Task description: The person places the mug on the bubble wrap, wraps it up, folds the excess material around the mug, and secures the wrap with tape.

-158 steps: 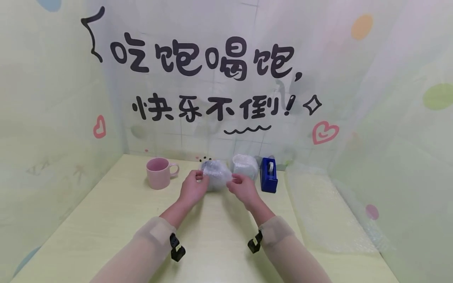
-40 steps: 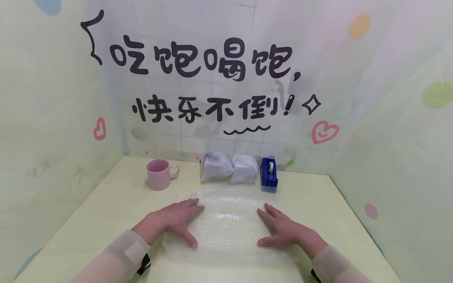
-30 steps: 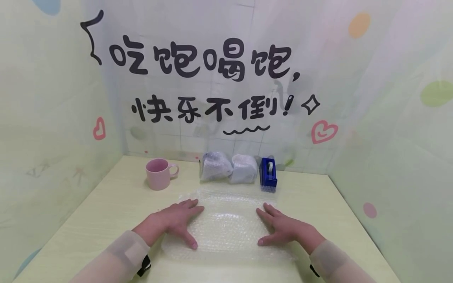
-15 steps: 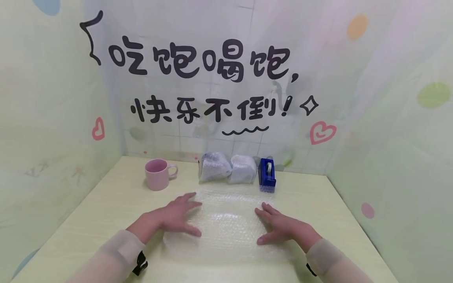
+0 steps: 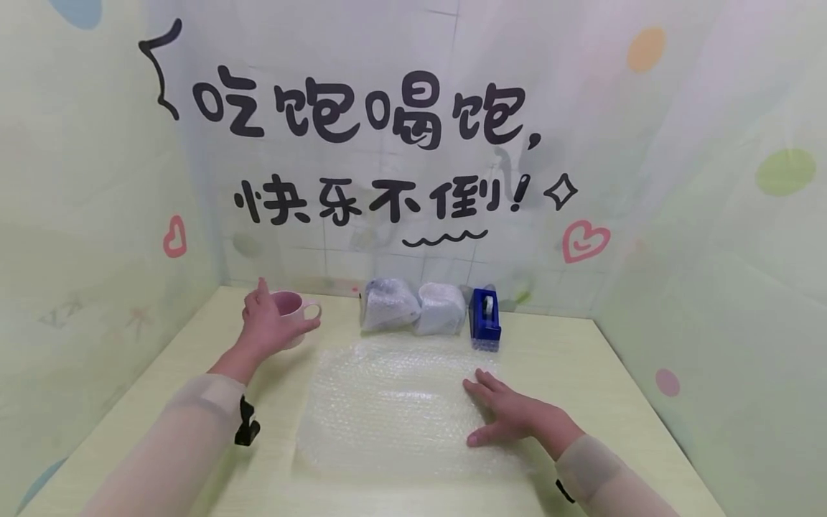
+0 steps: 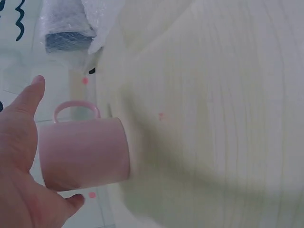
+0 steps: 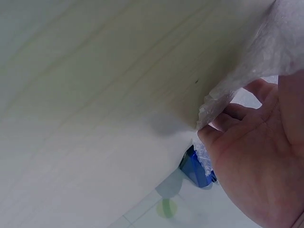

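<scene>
A pink mug stands upright at the back left of the table, its handle to the right. My left hand is spread at the mug's near side, thumb and fingers apart. In the left wrist view the mug sits between the spread thumb and fingers; I cannot tell whether they touch it. A bubble wrap sheet lies flat in the middle of the table. My right hand rests on the sheet's right side with fingers extended. In the right wrist view the sheet's edge is lifted at the fingertips.
Two bubble-wrapped bundles sit side by side against the back wall. Right of them stands a blue tape dispenser, its front base overlapped by the sheet's far corner. Printed walls enclose the table at the back and sides.
The bubble wrap sheet came from the right side to the middle, and both hands left the wrapped bundles. My left hand then moved off the sheet to the mug; the right stays in place.
</scene>
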`<state>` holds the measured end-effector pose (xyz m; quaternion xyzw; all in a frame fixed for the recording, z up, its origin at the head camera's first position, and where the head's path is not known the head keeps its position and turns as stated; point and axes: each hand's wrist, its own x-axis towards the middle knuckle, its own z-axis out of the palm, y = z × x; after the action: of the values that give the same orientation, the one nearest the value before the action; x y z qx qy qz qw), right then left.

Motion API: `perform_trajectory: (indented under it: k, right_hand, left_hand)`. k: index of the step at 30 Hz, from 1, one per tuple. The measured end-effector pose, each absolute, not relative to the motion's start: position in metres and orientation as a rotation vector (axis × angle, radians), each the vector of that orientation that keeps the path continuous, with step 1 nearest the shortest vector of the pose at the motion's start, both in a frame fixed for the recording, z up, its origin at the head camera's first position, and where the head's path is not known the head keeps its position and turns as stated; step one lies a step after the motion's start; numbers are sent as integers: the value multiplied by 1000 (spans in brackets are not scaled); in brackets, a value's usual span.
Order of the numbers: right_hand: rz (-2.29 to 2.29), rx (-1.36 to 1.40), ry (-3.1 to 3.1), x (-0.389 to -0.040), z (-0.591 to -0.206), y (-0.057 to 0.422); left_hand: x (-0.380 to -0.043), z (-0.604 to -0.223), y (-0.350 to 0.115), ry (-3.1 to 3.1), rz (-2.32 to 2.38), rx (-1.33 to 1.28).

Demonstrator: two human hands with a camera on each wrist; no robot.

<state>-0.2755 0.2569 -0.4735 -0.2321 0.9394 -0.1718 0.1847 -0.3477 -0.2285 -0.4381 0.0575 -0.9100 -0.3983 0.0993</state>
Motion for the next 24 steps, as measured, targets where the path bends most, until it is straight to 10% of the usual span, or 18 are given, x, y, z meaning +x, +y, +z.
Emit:
perform_trajectory:
  k: [15, 24]
  right_hand:
    - [-473, -658, 2660, -277, -469, 253]
    - [-493, -608, 2643, -275, -469, 251]
  left_hand:
    - [-358, -453, -223, -2476, -1245, 592]
    - [-345, -413, -179, -2534, -1480, -162]
